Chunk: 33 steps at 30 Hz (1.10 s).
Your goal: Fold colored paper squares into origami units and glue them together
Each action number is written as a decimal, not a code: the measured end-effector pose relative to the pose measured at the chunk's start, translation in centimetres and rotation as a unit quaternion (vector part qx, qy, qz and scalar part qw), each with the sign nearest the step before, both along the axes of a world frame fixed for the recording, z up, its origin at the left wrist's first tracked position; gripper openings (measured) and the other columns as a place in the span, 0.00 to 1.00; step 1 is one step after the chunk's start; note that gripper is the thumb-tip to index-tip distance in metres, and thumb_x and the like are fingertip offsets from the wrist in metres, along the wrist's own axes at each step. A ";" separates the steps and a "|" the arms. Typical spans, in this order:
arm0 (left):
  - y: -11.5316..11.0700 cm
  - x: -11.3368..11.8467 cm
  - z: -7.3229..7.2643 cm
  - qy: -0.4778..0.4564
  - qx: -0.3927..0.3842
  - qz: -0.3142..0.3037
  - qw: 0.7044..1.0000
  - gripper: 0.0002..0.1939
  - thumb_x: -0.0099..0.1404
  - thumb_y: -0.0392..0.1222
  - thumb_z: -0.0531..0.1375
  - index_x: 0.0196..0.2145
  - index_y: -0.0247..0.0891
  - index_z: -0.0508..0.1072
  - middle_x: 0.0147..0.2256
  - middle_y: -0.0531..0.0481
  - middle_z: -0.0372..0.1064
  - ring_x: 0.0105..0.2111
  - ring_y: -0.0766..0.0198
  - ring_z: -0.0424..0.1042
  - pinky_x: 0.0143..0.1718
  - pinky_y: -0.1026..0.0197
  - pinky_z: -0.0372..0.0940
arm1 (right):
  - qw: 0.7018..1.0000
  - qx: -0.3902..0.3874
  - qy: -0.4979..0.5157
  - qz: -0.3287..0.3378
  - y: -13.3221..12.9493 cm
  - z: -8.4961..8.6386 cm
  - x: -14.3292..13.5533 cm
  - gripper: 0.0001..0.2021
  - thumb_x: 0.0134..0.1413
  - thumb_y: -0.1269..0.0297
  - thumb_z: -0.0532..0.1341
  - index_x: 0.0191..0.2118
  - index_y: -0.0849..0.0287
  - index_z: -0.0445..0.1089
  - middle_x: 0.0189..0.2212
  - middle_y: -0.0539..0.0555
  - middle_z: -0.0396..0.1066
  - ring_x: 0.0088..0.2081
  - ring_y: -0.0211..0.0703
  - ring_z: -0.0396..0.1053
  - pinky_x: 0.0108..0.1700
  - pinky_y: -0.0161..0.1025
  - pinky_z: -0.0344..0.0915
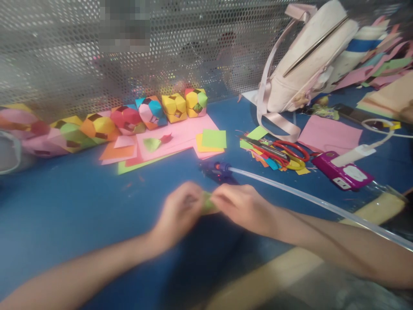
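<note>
Your left hand (183, 209) is half closed over the blue table (80, 206), thumb and fingertips pinching one end of a small green paper piece (209, 204). That paper sits between your two hands, near the middle of the view. Your right hand (248, 210) has its fingers bent together on the other end; motion blur makes the folds hard to read, so you can't be sure of its exact shape.

Beyond them, from the left, you have a pale tub (9, 153), then a row of folded paper balls (100, 127) along the perforated metal panel (71, 56). Pink sheets (183, 133) lie before the row, with a green square (214, 139) at their right. Just past your fingers rests a glue gun (217, 169), a long clear stick (290, 191) running from it over your right forearm. Farther right come paper scraps (272, 164) under a red-handled tool (267, 147), a white bag (306, 60), a pink square (331, 134) and a purple power block (329, 166).
</note>
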State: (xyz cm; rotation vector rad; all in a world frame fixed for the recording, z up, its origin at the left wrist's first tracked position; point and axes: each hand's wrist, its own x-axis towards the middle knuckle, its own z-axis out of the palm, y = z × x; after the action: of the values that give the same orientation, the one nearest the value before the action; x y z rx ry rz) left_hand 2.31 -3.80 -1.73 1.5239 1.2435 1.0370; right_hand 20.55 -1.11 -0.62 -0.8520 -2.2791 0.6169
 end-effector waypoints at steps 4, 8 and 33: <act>0.2 0.0 0.5 -0.024 -0.037 0.036 0.998 0.08 0.58 0.35 0.58 0.23 0.36 0.62 0.31 0.52 0.65 0.31 0.67 0.66 0.31 0.65 0.61 | 1.000 -0.016 -0.003 -0.014 0.1 -0.1 0.0 0.08 0.58 0.65 0.54 0.32 0.62 0.66 0.23 0.52 0.69 0.23 0.35 0.67 0.26 0.30 0.56; 0.1 0.2 0.7 -0.067 -0.075 0.016 0.995 0.04 0.59 0.34 0.56 0.27 0.37 0.63 0.34 0.51 0.65 0.34 0.65 0.67 0.34 0.63 0.63 | 1.000 -0.002 0.006 -0.005 0.2 -0.4 0.1 0.09 0.58 0.71 0.52 0.27 0.61 0.64 0.21 0.50 0.67 0.23 0.33 0.66 0.26 0.30 0.55; 0.2 0.0 0.5 0.049 -0.044 0.018 0.998 0.08 0.62 0.44 0.55 0.32 0.37 0.69 0.31 0.51 0.68 0.31 0.64 0.67 0.33 0.63 0.62 | 1.000 -0.019 -0.024 -0.005 0.4 -0.4 0.1 0.09 0.55 0.69 0.51 0.25 0.60 0.61 0.18 0.48 0.62 0.20 0.32 0.59 0.25 0.30 0.52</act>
State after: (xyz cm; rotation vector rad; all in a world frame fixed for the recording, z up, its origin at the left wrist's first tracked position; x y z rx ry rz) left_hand 2.31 -3.60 -1.26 1.5042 1.3706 0.9281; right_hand 20.61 -0.71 -1.01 -0.9038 -2.3112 0.6447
